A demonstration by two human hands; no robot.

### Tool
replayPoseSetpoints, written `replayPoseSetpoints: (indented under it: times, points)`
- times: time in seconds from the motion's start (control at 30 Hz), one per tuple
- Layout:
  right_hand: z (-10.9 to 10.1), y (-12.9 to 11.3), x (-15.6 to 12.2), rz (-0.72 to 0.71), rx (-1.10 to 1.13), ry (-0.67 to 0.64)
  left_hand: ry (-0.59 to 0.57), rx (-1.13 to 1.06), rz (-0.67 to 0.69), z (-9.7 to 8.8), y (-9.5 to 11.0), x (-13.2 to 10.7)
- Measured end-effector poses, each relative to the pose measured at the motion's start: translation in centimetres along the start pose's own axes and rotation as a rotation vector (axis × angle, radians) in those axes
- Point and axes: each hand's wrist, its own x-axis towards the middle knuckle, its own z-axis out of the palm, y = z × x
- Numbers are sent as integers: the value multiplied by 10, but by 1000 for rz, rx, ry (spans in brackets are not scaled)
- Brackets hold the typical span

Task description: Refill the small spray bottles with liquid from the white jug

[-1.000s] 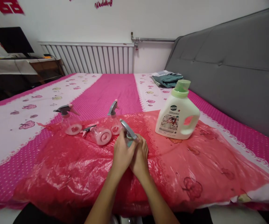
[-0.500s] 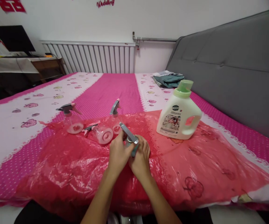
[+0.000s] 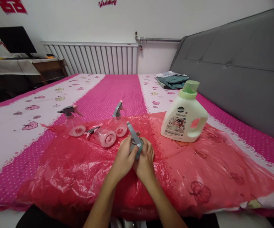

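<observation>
Red plastic sheet (image 3: 80, 177) over a floral bedspread (image 3: 120, 91), seen from the near edge. Far left of the hands are two upright pink spray bottles (image 3: 74, 126) and a fallen bottle (image 3: 106, 137), its head toward the left; the right-hand upright one stands just beyond the left hand (image 3: 123, 155), in the way on that side. A pale detergent jug (image 3: 184, 122) stands at right, apart from the hands; farther off is one pile of folded cloth (image 3: 172, 79). Count: four spray bottles, one jug. The fourth, the held spray bottle (image 3: 134, 135), is at near centre, gripped between the left hand and the right hand (image 3: 145, 156), both closed around it. Its grey head runs lengthwise from far left to near right; the lower body is hidden, so its axis cannot be told.
</observation>
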Motion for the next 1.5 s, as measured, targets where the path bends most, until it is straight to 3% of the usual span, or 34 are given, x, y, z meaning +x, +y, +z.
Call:
replayPoseSetpoints:
  times: [0.23,0.47,0.67,0.77,0.93,1.07,1.27,1.5]
  points:
    - [-4,-5,0,-36,0,-27,199,-6,-71,-1,1,5]
    - [-1,-6,0,-44,-15,-1,387,-26,-94,10,5,11]
    - [2,-1,0,-23,-16,8,379,-166,-51,16,10,8]
    - [1,1,1,-12,-24,2,396,-210,-39,4,17,9]
    - [-2,-1,3,4,-38,-26,589,-338,-41,-31,23,7]
    - [-3,-1,3,-4,-25,-37,679,-368,-130,-53,15,-9]
    - [-3,-1,1,-31,-12,-33,726,-392,-283,-69,-3,-32]
    - [-3,1,2,-20,-27,-13,744,-422,-282,-84,-2,-25]
